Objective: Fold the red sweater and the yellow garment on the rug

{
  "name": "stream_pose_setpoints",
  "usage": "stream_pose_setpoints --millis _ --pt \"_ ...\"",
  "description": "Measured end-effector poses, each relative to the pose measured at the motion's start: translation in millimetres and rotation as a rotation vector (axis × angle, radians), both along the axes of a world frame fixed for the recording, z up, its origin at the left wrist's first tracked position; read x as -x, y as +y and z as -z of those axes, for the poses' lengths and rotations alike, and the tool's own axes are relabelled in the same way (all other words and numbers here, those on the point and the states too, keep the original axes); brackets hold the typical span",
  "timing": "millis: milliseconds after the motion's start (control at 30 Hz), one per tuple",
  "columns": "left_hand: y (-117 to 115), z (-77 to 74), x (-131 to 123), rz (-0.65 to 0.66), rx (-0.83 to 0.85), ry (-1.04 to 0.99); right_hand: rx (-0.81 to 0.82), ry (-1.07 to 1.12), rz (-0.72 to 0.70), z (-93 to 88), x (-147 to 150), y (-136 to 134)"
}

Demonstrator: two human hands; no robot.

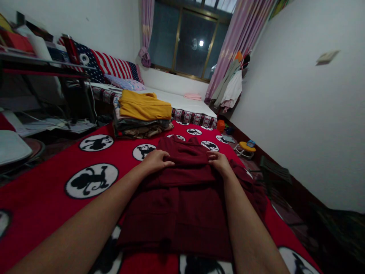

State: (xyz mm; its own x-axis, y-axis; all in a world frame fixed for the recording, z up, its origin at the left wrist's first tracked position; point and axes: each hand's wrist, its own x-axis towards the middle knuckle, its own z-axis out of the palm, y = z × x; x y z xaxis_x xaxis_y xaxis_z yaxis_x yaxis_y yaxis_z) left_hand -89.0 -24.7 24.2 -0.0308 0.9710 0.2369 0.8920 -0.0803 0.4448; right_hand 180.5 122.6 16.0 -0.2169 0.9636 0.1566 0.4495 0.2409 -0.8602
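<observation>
A dark red sweatshirt (194, 213) lies on the red blanket (125, 171), which is printed with black monkey figures in white circles. Its broad hem faces me, and part of it is folded over in its upper half. At the left edge of that fold, my left hand (156, 161) pinches the cloth between thumb and fingers. My right hand (219, 161) grips the opposite edge at about the same height. To the right, a crumpled sleeve of the same cloth spreads past my right forearm.
A stack of folded clothes, a yellow garment (145, 106) on top, stands at the far left of the blanket. Beyond is a white-topped bed (176, 97). A cluttered desk (42, 66) is at left; a yellow stool (246, 148) and a dark folding stool (275, 171) line the right wall.
</observation>
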Motion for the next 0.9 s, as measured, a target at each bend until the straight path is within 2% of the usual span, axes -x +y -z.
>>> stream_pose_setpoints --millis 167,233,433,500,533,600,667,733,800,900 --pt "-1.2 -8.7 3.7 0.154 0.089 -0.315 -0.210 -0.312 -0.084 5.5 4.7 0.1" --pt "-2.4 -13.3 5.3 0.183 0.132 -0.366 -0.260 -0.379 -0.120 5.0 5.9 -0.7" --pt "-5.5 -21.2 19.0 0.256 0.267 -0.311 -0.299 -0.396 -0.170 4.2 8.4 -2.2" --pt "-6.3 -25.4 18.9 0.215 0.221 -0.272 -0.297 -0.404 -0.171 5.2 10.0 -2.1" --pt "-6.9 -28.4 15.6 0.165 0.146 -0.223 -0.292 -0.410 -0.175 5.7 10.9 -1.9" --pt "-9.3 -34.7 0.6 0.085 -0.058 -0.108 -0.274 -0.431 -0.177 6.3 12.1 -1.4" --pt "-13.5 -38.2 -24.2 0.157 -0.198 -0.050 -0.270 -0.449 -0.148 6.0 12.6 -1.0" --pt "-18.9 -35.2 -53.8 0.337 -0.202 -0.034 -0.292 -0.449 -0.099 4.8 12.6 -0.8" --pt "-23.6 -24.9 -80.9 0.465 -0.160 0.058 -0.317 -0.417 -0.057 3.4 12.5 -0.6" --pt "-26.6 -4.1 -106.1 0.464 -0.132 0.271 -0.317 -0.353 -0.035 2.1 13.5 -0.5"
